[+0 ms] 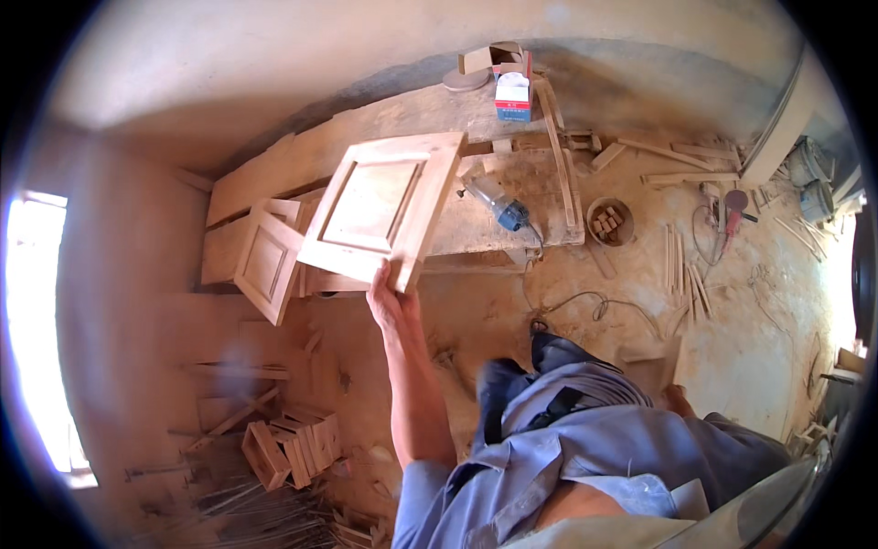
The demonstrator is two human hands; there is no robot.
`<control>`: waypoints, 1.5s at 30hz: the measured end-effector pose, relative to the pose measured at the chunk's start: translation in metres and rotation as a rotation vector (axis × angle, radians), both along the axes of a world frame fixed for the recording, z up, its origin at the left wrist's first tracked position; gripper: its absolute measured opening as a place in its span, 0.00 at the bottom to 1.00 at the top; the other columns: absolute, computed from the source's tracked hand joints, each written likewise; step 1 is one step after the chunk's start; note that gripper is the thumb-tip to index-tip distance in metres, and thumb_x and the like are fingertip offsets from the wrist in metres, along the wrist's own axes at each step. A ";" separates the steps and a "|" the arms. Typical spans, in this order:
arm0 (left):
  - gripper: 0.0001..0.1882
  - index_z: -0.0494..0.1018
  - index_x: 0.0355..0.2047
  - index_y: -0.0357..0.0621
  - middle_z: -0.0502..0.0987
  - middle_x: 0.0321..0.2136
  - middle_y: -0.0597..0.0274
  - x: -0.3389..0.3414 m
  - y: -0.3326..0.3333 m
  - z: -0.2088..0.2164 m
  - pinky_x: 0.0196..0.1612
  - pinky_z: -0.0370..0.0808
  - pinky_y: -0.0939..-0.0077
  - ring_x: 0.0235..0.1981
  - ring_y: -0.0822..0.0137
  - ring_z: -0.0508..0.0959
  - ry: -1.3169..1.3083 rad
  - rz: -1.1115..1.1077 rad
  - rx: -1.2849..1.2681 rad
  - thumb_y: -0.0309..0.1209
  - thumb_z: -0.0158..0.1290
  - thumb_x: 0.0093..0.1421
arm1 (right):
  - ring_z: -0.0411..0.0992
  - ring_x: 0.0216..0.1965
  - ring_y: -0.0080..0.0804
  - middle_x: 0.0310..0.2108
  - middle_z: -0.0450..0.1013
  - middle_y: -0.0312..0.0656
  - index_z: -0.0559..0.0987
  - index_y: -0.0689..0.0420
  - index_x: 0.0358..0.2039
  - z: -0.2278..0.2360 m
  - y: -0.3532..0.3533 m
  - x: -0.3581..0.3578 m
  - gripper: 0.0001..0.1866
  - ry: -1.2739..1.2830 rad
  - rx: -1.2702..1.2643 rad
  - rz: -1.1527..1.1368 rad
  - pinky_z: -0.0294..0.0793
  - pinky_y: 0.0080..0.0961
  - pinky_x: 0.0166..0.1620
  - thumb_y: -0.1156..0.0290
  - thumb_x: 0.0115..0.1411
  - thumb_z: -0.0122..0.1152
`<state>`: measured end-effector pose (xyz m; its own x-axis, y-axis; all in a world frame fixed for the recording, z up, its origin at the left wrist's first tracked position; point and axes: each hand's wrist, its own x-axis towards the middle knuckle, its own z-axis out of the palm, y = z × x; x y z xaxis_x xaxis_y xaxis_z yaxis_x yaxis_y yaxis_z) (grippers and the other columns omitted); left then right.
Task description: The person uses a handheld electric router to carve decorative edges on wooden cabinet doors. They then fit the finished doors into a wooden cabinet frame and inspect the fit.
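Note:
My left hand (pixel 393 300) is closed on the lower edge of a wooden cabinet door (pixel 373 201), its thumb on the front face. The door is pale, with a raised centre panel, and is tilted up above the workbench (pixel 366 123). A smaller panelled door (pixel 266 260) leans at the bench's near left side, partly covered by the held one. At my right side, my right hand (pixel 678 401) is partly hidden by my clothing. It appears closed at the lower end of a flat tan board (pixel 655 364), blurred by motion.
On the bench lie a blue power tool (pixel 508 212) with a cord and a small box (pixel 513 96). A bowl of wood blocks (pixel 610 222), wood strips (pixel 675 261) and a red grinder (pixel 733 215) are on the floor at right. Wooden frames (pixel 291 448) sit lower left.

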<state>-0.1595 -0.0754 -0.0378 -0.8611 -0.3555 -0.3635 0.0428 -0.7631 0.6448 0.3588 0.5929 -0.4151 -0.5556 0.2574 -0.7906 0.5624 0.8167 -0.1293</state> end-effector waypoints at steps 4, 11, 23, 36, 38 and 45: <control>0.19 0.72 0.53 0.37 0.79 0.46 0.56 -0.174 -0.057 -0.029 0.50 0.82 0.58 0.47 0.57 0.81 0.005 -0.073 0.015 0.20 0.55 0.61 | 0.80 0.35 0.44 0.30 0.80 0.52 0.82 0.57 0.37 0.120 -0.235 -0.205 0.10 0.069 -0.078 -1.122 0.79 0.45 0.38 0.71 0.54 0.60; 0.17 0.71 0.54 0.34 0.80 0.46 0.52 -0.482 -0.096 -0.149 0.54 0.80 0.54 0.48 0.53 0.81 -0.021 -0.250 0.146 0.23 0.53 0.64 | 0.75 0.43 0.66 0.37 0.78 0.61 0.78 0.65 0.44 0.203 -0.427 -0.410 0.17 0.298 0.221 -0.799 0.73 0.52 0.46 0.80 0.50 0.56; 0.25 0.62 0.63 0.36 0.73 0.54 0.45 -0.638 -0.123 -0.312 0.58 0.74 0.49 0.56 0.48 0.74 -0.499 -0.791 0.000 0.35 0.51 0.69 | 0.75 0.42 0.57 0.36 0.76 0.55 0.81 0.60 0.43 0.256 -0.606 -0.572 0.22 0.398 0.207 -0.765 0.74 0.39 0.47 0.86 0.45 0.53; 0.27 0.74 0.43 0.43 0.76 0.35 0.59 -0.331 -0.039 -0.232 0.48 0.70 0.67 0.40 0.63 0.74 -0.283 -1.486 -0.193 0.57 0.45 0.70 | 0.69 0.19 0.21 0.20 0.71 0.32 0.80 0.63 0.32 0.301 -0.541 -0.520 0.15 0.702 -0.675 -1.646 0.63 0.19 0.23 0.80 0.39 0.56; 0.26 0.73 0.23 0.50 0.71 0.19 0.68 -0.361 -0.037 -0.210 0.35 0.66 0.73 0.27 0.69 0.68 -0.182 -1.447 -0.467 0.57 0.49 0.68 | 0.67 0.18 0.21 0.19 0.70 0.31 0.79 0.62 0.29 0.288 -0.535 -0.533 0.13 0.878 -0.882 -1.668 0.61 0.19 0.22 0.80 0.37 0.57; 0.19 0.71 0.45 0.47 0.71 0.41 0.64 -0.508 -0.107 -0.153 0.50 0.69 0.69 0.44 0.66 0.71 -0.105 -1.040 -0.875 0.48 0.41 0.73 | 0.63 0.67 0.37 0.66 0.65 0.51 0.65 0.66 0.66 0.238 -0.520 -0.669 0.42 1.255 -1.974 -1.360 0.59 0.36 0.69 0.70 0.47 0.59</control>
